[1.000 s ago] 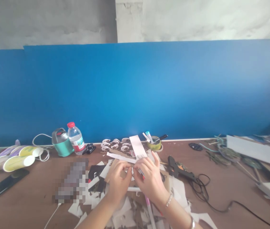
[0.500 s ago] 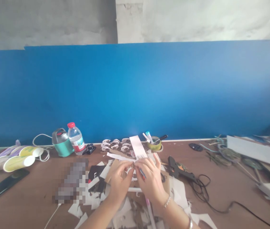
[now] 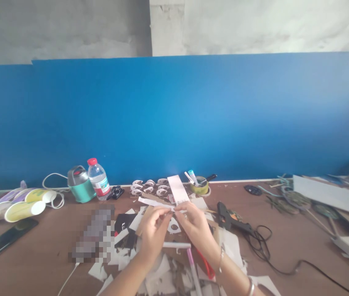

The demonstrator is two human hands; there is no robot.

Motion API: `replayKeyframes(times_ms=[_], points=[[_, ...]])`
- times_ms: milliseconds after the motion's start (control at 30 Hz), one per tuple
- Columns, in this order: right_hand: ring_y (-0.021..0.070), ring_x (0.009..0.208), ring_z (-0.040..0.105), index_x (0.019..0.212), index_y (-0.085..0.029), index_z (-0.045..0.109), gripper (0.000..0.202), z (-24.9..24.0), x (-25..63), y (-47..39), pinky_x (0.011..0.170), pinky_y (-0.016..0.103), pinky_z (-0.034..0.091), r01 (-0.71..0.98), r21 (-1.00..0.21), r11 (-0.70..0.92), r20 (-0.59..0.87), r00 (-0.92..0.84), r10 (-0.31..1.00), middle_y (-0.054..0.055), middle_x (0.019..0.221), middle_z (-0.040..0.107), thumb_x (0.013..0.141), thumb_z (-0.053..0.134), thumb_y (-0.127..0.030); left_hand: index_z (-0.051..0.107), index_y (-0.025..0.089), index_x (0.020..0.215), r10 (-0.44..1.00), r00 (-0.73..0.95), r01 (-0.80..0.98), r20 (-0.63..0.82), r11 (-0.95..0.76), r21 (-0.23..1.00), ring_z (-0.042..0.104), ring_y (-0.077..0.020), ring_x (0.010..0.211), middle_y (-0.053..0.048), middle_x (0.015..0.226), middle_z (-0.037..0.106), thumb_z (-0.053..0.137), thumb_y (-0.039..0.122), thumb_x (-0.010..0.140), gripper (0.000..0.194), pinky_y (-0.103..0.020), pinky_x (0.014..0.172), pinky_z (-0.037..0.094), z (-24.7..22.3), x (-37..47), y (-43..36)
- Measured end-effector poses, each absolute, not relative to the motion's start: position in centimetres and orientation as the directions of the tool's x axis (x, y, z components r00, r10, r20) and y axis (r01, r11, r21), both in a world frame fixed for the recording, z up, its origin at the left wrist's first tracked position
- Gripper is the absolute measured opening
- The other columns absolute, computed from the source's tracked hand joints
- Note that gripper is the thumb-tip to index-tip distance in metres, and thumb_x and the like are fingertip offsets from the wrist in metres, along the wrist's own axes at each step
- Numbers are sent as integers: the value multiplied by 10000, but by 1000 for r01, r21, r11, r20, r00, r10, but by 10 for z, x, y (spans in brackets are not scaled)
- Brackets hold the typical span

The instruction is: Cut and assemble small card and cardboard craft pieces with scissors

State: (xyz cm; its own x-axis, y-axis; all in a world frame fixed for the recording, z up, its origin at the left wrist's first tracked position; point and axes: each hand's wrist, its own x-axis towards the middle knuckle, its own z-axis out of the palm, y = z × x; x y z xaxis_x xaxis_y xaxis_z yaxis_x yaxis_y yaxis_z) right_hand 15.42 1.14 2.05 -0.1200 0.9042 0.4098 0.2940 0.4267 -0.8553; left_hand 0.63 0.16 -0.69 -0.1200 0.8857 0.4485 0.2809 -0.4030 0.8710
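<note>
My left hand and my right hand meet over the middle of the desk, thumbs and forefingers pinched close together. Between their fingertips is the end of a narrow white paper strip, which stretches out to the left behind my left fingers. Just below the fingertips lies a white paper piece with a hole. A white rolled stick and a pen with a pink cap lie nearer to me. Something red shows beside my right forearm, partly hidden by it.
Behind my hands are a wide white paper strip, several curled paper pieces and a tape roll holding pens. A glue gun with a black cable lies right. Left stand a water bottle and paper cups. Paper scraps cover the front.
My right hand has turned and its fingers have drawn in. A small blue-and-red item seen at its fingers is gone from there, and the red thing now shows beside my forearm.
</note>
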Motion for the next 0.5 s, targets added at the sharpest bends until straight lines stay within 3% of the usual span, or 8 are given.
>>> replayKeyframes(times_ms=[100, 200, 333, 500], points=[[147, 616, 540, 765, -179, 621, 185, 27, 159, 13, 564, 246, 419, 219, -934, 283, 246, -179, 953, 6, 688, 601, 840, 555, -335, 698, 215, 925, 893, -80, 230, 442, -415, 880, 623, -212, 910, -58, 940, 677, 579, 334, 863, 178, -308, 784, 491, -4, 8, 0], [148, 651, 550, 751, -173, 652, 200, 32, 163, 15, 613, 249, 429, 195, -943, 270, 221, -240, 945, 8, 698, 617, 825, 593, -348, 709, 213, 899, 902, -47, 190, 428, -413, 891, 633, -209, 884, -59, 913, 685, 585, 338, 858, 181, -301, 765, 504, 1, 9, 0], [168, 713, 588, 754, -189, 673, 167, 31, 166, 18, 678, 275, 447, 216, -896, 387, 328, -265, 907, 25, 753, 654, 836, 592, -310, 725, 213, 857, 916, -41, 176, 400, -387, 905, 636, -207, 838, -60, 873, 692, 595, 347, 844, 187, -290, 722, 513, 5, 10, -1], [178, 735, 587, 697, -210, 584, 164, 19, 161, 19, 839, 366, 408, 388, -680, 623, 582, -231, 780, 9, 717, 646, 860, 559, -211, 735, 199, 846, 939, -97, 131, 330, -316, 939, 629, -207, 789, -65, 847, 702, 611, 377, 819, 219, -285, 682, 508, 3, 14, -3]])
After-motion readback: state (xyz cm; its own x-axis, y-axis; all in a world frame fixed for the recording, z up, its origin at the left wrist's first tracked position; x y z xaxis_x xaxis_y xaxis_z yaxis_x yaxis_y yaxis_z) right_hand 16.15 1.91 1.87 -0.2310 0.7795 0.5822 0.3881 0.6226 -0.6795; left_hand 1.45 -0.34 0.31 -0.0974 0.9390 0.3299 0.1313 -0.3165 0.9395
